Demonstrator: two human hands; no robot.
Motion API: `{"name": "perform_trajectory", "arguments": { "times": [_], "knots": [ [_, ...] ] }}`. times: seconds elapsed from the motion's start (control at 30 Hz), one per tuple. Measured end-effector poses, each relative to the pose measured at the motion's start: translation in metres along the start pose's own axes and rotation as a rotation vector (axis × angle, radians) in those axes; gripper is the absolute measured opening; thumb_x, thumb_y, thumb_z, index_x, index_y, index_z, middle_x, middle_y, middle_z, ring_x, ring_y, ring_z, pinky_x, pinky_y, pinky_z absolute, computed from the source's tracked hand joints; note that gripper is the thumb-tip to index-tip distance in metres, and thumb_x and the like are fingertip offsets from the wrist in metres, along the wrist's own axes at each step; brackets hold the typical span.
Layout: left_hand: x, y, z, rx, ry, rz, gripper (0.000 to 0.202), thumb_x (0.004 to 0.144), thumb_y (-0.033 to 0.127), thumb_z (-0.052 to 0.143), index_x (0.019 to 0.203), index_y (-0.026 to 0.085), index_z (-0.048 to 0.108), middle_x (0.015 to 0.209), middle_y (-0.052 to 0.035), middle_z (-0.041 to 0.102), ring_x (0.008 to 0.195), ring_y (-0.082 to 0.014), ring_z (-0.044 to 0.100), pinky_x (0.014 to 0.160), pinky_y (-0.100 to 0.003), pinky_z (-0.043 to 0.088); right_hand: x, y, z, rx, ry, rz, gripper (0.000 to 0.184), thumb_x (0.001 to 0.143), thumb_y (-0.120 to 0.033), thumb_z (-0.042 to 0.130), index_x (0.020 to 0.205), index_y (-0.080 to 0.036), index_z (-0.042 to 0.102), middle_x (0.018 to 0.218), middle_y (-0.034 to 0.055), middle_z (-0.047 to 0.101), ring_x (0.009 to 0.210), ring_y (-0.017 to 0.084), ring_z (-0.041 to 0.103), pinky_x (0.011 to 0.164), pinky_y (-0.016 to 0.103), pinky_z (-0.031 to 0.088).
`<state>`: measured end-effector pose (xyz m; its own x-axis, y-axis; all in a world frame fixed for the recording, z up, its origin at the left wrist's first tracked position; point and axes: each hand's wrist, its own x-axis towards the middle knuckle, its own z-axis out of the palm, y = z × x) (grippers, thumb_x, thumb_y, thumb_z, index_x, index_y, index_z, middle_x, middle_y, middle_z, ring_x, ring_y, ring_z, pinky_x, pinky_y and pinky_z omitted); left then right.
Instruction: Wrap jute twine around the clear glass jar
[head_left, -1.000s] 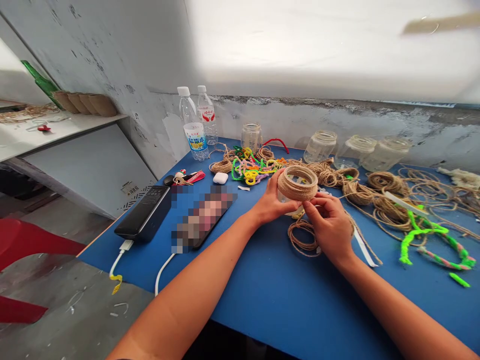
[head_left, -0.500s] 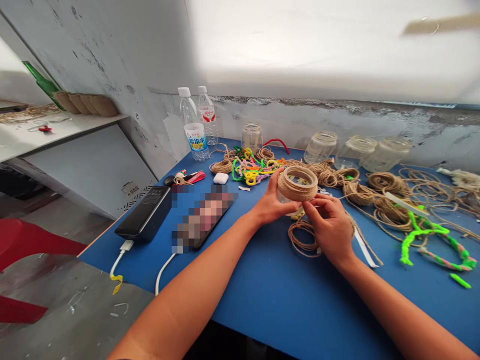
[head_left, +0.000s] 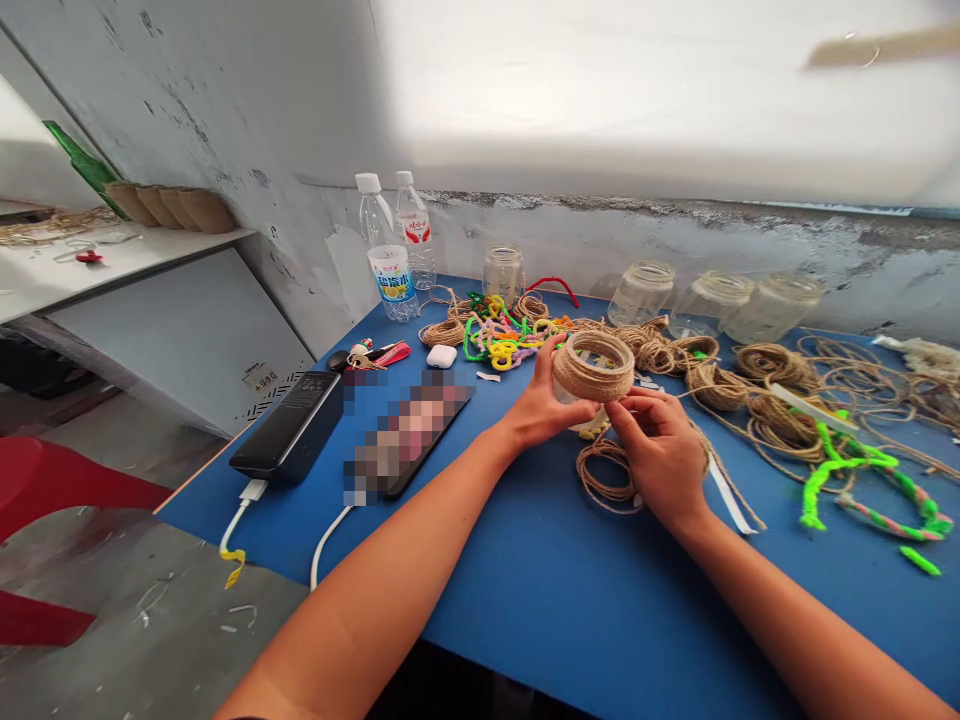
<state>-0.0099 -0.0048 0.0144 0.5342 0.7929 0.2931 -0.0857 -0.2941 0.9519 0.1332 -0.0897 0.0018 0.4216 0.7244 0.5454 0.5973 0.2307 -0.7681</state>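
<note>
Head view: blue desk (head_left: 540, 590), w/ the work approx. mid-desk. L hand (head_left: 544, 408) half-curled round the L side of the twine-wrapped jar (head_left: 595, 385), mouth up & tipped a bit twd wearer. R hand (head_left: 664, 455) has thumb + finger pinched tog. at wrap's lower edge, prob. on twine (head_left: 739, 490); exact hold partly hidden. Small coil (head_left: 606, 475) just below jar. Vs a moment ago: jar a hair L, grips same; prob. fine adj., no new turn visible.

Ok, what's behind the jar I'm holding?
Beyond the twine-wrapped jar, you can see twine coils and, farther back, a clear jar. What the twine-wrapped jar covers can't be seen.
</note>
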Motion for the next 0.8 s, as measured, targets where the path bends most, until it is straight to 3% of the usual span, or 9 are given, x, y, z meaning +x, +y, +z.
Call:
{"name": "perform_trajectory", "arguments": {
  "times": [0.3, 0.53, 0.8],
  "knots": [
    [0.0013, -0.0026, -0.0008, 0.030, 0.001, 0.024, 0.095, 0.065, 0.035, 0.073, 0.142, 0.022, 0.019, 0.140, -0.0093, 0.043, 0.133, -0.0249, 0.041, 0.118, -0.040, 0.028, 0.0002, 0.0013, 0.0017, -0.010, 0.011, -0.032, 0.032, 0.082, -0.049, 0.064, 0.081, -0.018, 0.069, 0.100, 0.0085, 0.065, 0.095, 0.020, 0.061, 0.084, 0.036, 0.048],
    [0.0008, 0.0004, 0.0010, 0.010, -0.005, 0.024, 0.090, 0.067, 0.034, 0.070, 0.141, 0.022, 0.020, 0.142, -0.0090, 0.040, 0.135, -0.0237, 0.040, 0.120, -0.037, 0.026, 0.0003, 0.0012, 0.0010, -0.001, 0.008, -0.015, 0.032, 0.083, -0.050, 0.062, 0.082, -0.018, 0.067, 0.098, 0.0089, 0.065, 0.091, 0.020, 0.061, 0.079, 0.035, 0.050],
    [0.0016, -0.0075, 0.0017, 0.038, 0.007, 0.044, 0.099, 0.064, 0.039, 0.076, 0.143, 0.025, 0.019, 0.148, -0.0081, 0.032, 0.140, -0.0241, 0.034, 0.122, -0.037, 0.021, 0.0008, 0.0014, 0.0001, 0.000, 0.004, -0.007, 0.032, 0.082, -0.049, 0.063, 0.082, -0.018, 0.068, 0.098, 0.0082, 0.065, 0.088, 0.019, 0.061, 0.075, 0.033, 0.050]
  ]
}}
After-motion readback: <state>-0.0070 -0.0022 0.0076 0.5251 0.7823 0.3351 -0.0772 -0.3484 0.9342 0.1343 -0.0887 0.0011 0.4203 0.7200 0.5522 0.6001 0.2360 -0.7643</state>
